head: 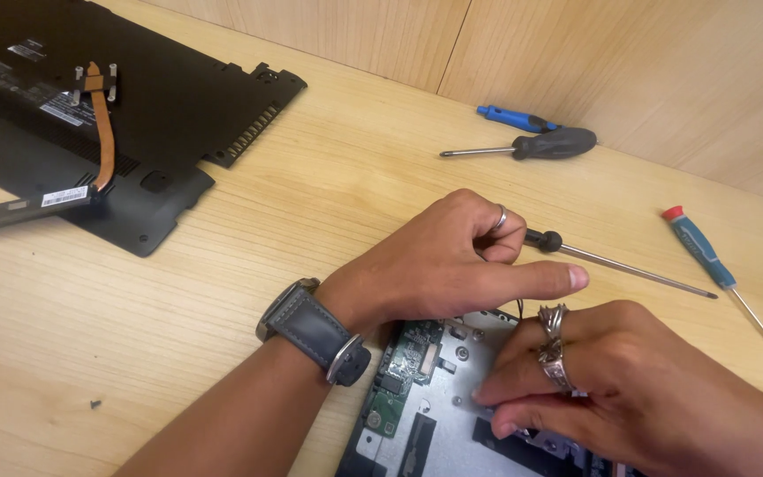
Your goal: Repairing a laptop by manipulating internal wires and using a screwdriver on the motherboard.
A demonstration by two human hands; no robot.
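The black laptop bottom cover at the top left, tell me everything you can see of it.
The black laptop bottom cover lies flat on the wooden table, far from both hands. It looks like matte plastic, with vent slots along one edge, screw holes and pale stickers. A copper heat pipe with metal brackets rests on it, ending at a dark flat part.

My left hand [452, 261] covers most of that screwdriver's handle [542, 238]. The laptop chassis [426, 415] runs off the bottom edge, and my right hand [629, 380] hides whatever's under its fingertips.
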